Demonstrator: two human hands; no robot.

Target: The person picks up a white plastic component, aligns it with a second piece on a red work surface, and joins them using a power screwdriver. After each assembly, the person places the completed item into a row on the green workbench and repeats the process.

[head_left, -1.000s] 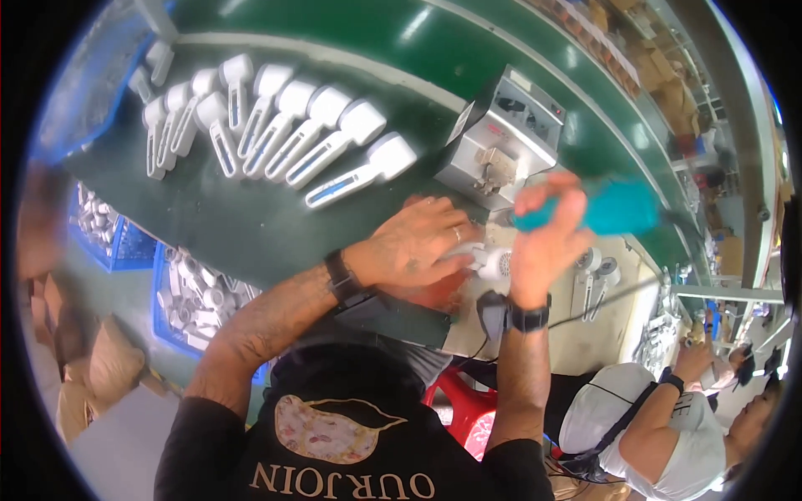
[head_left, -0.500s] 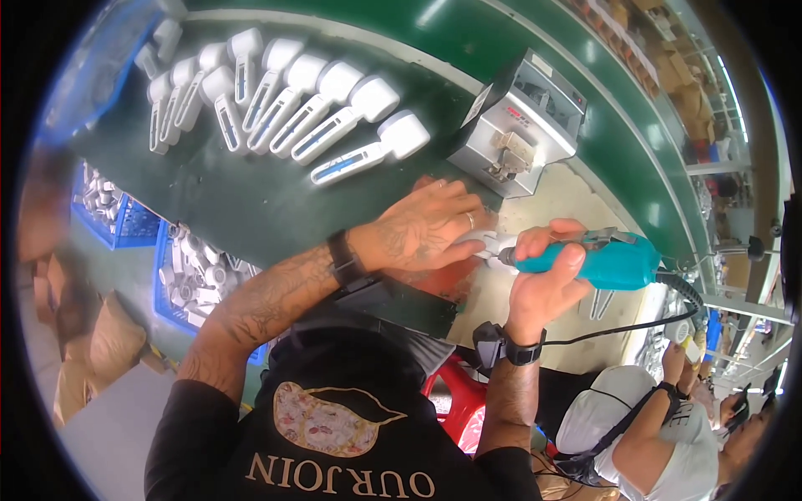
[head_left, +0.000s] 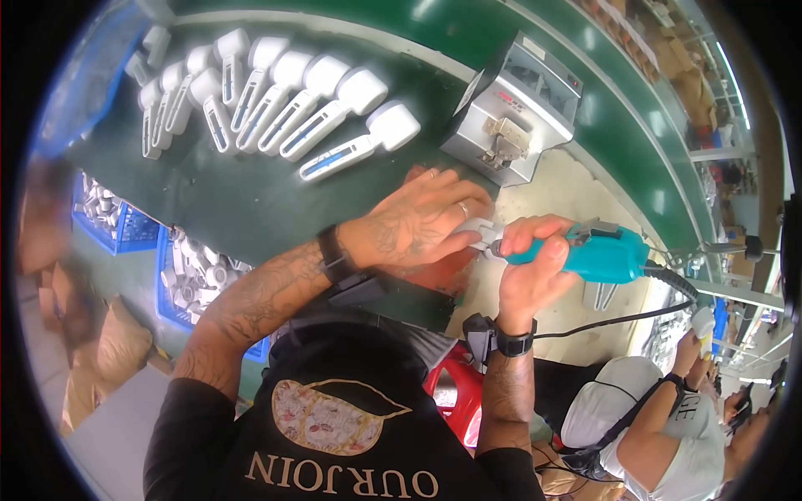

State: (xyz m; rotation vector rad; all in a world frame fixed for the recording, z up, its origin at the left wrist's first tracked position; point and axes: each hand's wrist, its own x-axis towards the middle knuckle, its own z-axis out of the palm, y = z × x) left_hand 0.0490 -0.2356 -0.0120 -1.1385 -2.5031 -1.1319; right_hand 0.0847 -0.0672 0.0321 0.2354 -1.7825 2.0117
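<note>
My right hand (head_left: 536, 265) is wrapped round a teal electric screwdriver (head_left: 611, 255) with a black cord, its tip pointing left. That tip meets a small white plastic part (head_left: 483, 227), which my left hand (head_left: 424, 219) grips between thumb and fingers above a reddish patch (head_left: 443, 274) on the bench. My left hand hides most of the part. Beyond my left hand lies a fanned row of white long-handled devices with round heads, several in number; the nearest device (head_left: 341, 157) has a blue strip along its handle.
A grey metal machine (head_left: 511, 117) stands on the bench past my hands. Blue crates (head_left: 174, 311) of white parts sit at the lower left, beyond the bench edge. A red stool (head_left: 459, 392) is below the bench. At the right, a person (head_left: 668, 442) in white works close by.
The view has shifted slightly. Both hands keep their grip, and the screwdriver stays against the white part, now a little more level.
</note>
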